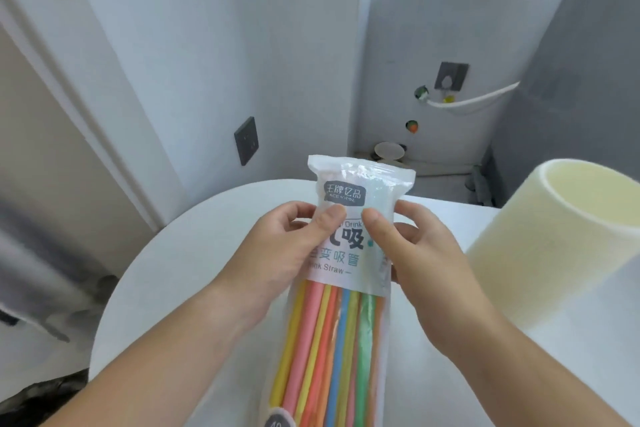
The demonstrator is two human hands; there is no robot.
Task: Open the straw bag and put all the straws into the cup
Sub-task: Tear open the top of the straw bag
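I hold the straw bag upright over the round white table, my left hand and right hand each pinching it, thumbs on the printed front, fingers curled behind. Its top edge is sealed (coloured straws packed below the label). Bare tabletop runs to the curved rim on my left; the tall cream cup stands near my right hand.

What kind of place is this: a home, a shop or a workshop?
Most likely a home, perhaps a kitchen or utility corner. A round white table, a dark grey switch or socket plate on the wall and a white hose at a wall fitting suggest it.
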